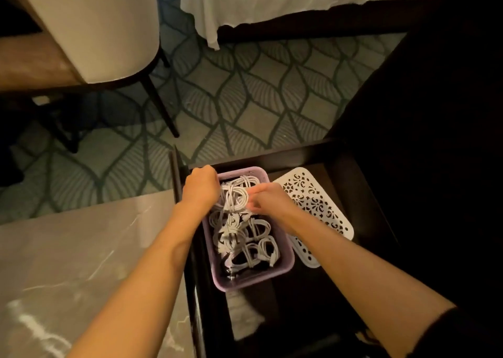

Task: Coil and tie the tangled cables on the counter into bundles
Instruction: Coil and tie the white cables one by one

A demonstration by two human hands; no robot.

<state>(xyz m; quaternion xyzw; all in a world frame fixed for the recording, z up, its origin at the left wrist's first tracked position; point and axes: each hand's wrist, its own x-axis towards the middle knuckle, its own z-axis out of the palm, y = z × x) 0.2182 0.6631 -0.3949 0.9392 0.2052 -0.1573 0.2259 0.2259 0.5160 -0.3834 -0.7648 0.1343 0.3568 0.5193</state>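
A purple plastic basket [283, 269] sits inside an open dark drawer [362, 183]. It holds several coiled white cable bundles [245, 238]. Both my hands reach into the basket's far end. My left hand [201, 188] curls its fingers over the left side of one white coil [235, 197]. My right hand [268, 201] pinches the same coil from the right. My fingertips are partly hidden among the cables.
A white perforated lid [315, 202] lies in the drawer right of the basket. A marble counter [81, 262] spreads at lower left. A chair [103, 31] and patterned carpet [245, 90] lie beyond, with a white bed skirt [272, 1] at top.
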